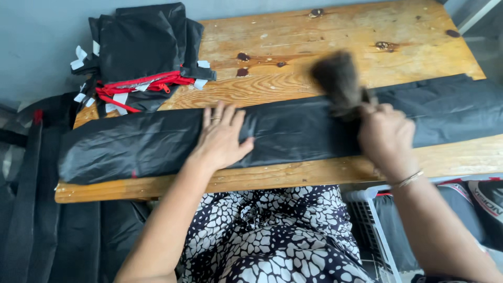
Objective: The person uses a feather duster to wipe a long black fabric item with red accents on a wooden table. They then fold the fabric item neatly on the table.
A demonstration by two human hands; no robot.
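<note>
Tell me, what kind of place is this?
Probably a small sewing or bag-making workshop: a worn wooden table, a long black fabric strip under the hands, and stacked black pieces with red zippers.

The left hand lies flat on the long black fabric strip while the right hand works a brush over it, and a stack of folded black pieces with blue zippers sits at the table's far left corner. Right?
Not quite: the head view shows the zippers are red, not blue. The rest stands.

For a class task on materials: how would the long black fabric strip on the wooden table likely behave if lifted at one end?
The black fabric strip looks thin and creased, so probably floppy and light. Its sheen hints it may slide easily; the left hand presses flat on it.
</note>
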